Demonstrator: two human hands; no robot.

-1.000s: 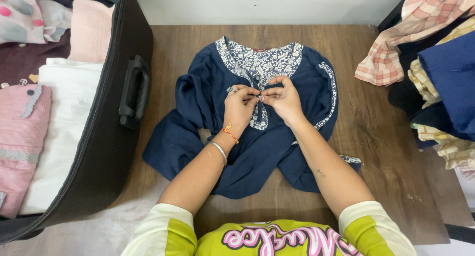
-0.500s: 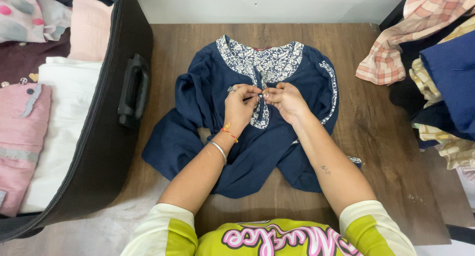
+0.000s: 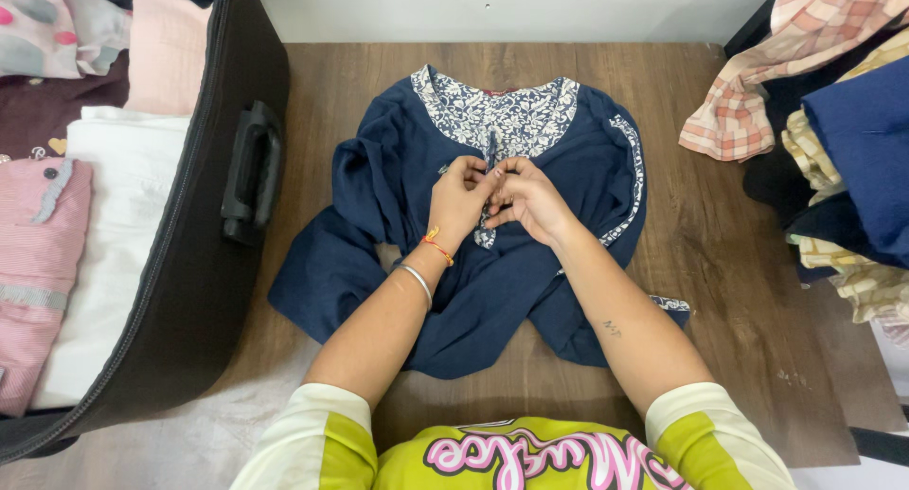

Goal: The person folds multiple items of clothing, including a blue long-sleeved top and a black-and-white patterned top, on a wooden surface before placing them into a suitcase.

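Left hand [image 3: 458,198], right hand [image 3: 530,198] both pinching soft navy tunic's [image 3: 492,272] floral-print placket [image 3: 490,159].

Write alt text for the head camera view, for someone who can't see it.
Both hands, left hand and right hand, pinch the white floral placket of a navy blue tunic spread on a wooden table. An open black suitcase of folded clothes sits on the left; a pile of checked and blue garments lies on the right.

One navy top [image 3: 492,263] on the counter [image 3: 739,263], two hands on it, left [image 3: 456,198] and right [image 3: 530,198]. One open black suitcase [image 3: 204,291] holds perhaps six folded garments; the pile at the right edge is too jumbled to count.
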